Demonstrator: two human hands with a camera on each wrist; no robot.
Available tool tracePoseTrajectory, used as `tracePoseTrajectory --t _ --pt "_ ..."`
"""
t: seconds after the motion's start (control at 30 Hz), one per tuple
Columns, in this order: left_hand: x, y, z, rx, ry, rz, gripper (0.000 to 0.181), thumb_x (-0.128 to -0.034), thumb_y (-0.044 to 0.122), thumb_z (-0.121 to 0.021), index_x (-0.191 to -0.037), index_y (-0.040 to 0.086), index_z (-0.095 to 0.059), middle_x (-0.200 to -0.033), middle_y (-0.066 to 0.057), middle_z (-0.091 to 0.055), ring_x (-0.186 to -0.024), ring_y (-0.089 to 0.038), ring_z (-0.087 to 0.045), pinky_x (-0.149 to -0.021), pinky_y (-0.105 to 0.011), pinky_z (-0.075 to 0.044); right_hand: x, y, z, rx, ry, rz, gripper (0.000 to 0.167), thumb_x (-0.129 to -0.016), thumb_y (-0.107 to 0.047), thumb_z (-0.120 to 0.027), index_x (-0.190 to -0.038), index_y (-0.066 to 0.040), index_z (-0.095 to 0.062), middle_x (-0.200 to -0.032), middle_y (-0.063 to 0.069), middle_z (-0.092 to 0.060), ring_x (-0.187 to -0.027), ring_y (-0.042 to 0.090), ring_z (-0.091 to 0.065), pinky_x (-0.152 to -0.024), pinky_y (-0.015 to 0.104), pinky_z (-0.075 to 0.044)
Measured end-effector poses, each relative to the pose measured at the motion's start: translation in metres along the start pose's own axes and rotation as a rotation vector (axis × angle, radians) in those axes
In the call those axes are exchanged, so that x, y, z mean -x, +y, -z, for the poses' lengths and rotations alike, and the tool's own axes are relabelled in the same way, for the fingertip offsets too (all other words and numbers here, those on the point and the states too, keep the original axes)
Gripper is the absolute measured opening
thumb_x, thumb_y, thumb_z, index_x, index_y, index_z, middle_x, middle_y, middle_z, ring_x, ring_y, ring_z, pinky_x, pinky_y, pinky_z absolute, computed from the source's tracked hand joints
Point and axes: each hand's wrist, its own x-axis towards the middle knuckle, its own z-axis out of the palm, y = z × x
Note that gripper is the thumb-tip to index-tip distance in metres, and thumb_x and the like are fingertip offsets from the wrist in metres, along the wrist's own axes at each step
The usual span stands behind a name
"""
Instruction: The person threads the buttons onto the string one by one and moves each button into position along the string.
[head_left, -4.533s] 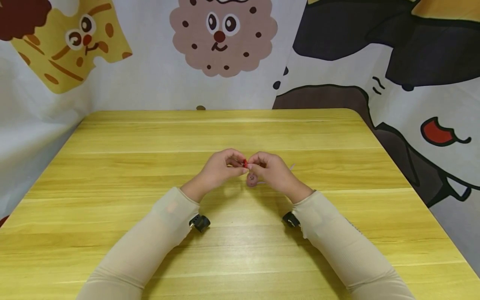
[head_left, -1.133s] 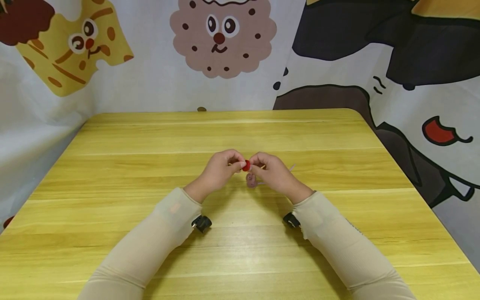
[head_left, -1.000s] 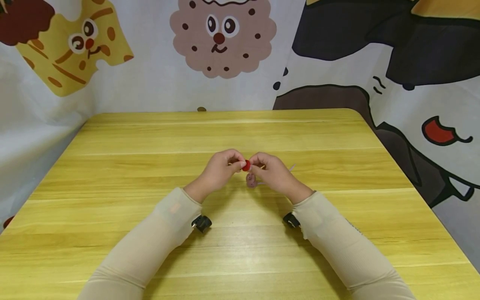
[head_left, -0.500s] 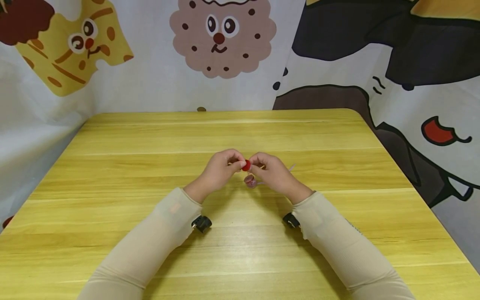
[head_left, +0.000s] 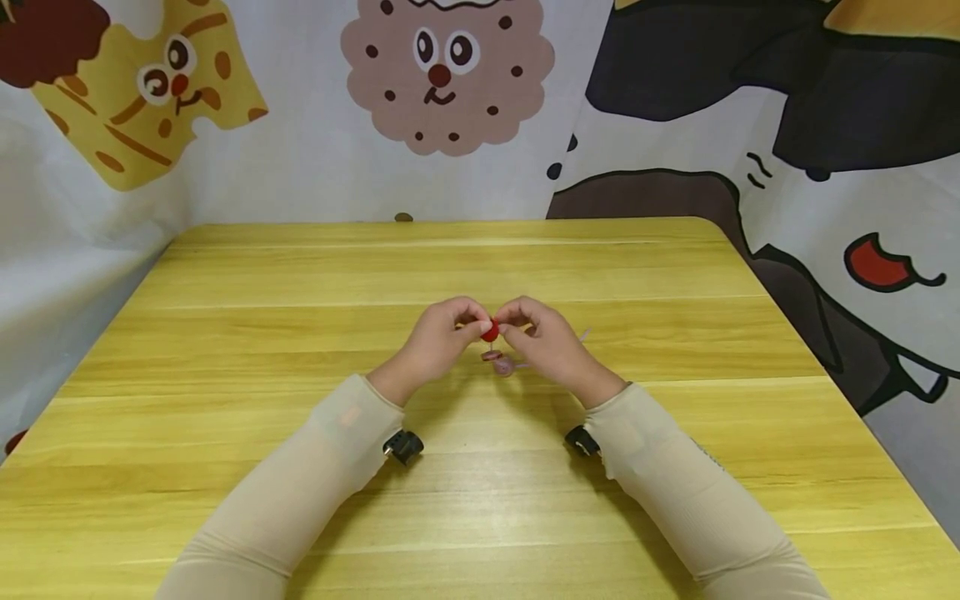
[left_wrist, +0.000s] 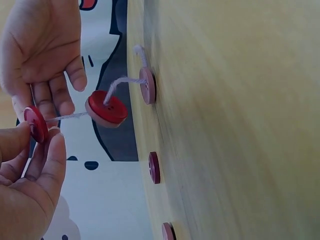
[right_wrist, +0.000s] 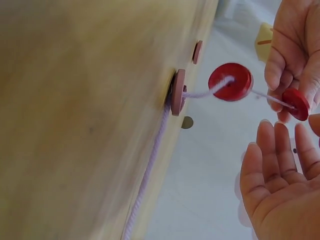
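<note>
Left hand [head_left: 442, 333] has a red button [left_wrist: 36, 124] pinched between thumb and forefinger, held up off the table [head_left: 465, 517]. The right hand [head_left: 542, 337] is right next to it, thumb and forefinger at the button's right edge, other fingers loose and slightly apart, but I can't tell if it's actually pinching anything. String [right_wrist: 146, 172] runs from that button down to a hanging pair [left_wrist: 106, 107], looks like red against pink, off the table. From there it goes to a pink button [left_wrist: 147, 86] lying on the table near the hands, and a tail trails off right under the right hand. Left of that, a dark red button [left_wrist: 154, 167] and another pinkish one [left_wrist: 168, 232] sit on the table. Beige sleeves [head_left: 277, 492], black wrist cams [head_left: 405, 447], cartoon backdrop [head_left: 300, 167] on the far side.
</note>
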Motion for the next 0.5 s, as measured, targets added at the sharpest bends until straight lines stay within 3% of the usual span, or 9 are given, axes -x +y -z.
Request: tracePoseTrajectory --t 0.13,0.3,0.5 --pt "-0.0003 0.0004 0.0000 -0.001 -0.004 -0.007 0.010 -0.0981 0.014 -0.056 -0.098 0.006 -0.062 -0.101 -0.006 -0.065 -0.100 -0.021 -0.061 -0.086 -0.037 -0.051 0.0003 -0.0008 0.0005 -0.022 -0.002 -0.015 0.016 -0.097 -0.018 -0.057 -0.109 -0.008 -0.062 -0.106 0.007 -0.063 -0.090 0.029 -0.059 -0.077 0.039 -0.049" --pt "-0.0002 0.0025 0.0005 0.005 0.000 -0.004 0.010 -0.0976 0.012 -0.056 -0.098 0.005 -0.062 -0.101 -0.007 -0.064 -0.102 -0.022 -0.061 -0.087 -0.038 -0.051 0.0007 -0.0027 0.0006 -0.018 -0.003 -0.014 0.017 -0.096 -0.022 -0.060 -0.108 -0.010 -0.063 -0.106 0.006 -0.063 -0.094 0.023 -0.058 -0.078 0.038 -0.048" --pt "0.0003 0.0047 0.0007 0.016 0.001 0.000 0.010 -0.0972 0.011 -0.057 -0.100 0.004 -0.062 -0.105 -0.009 -0.063 -0.104 -0.023 -0.060 -0.090 -0.038 -0.051 0.0008 -0.0041 -0.0002 -0.065 -0.052 -0.024 0.017 -0.096 -0.015 -0.060 -0.109 -0.004 -0.061 -0.108 0.013 -0.060 -0.089 0.031 -0.063 -0.076 0.040 -0.055"
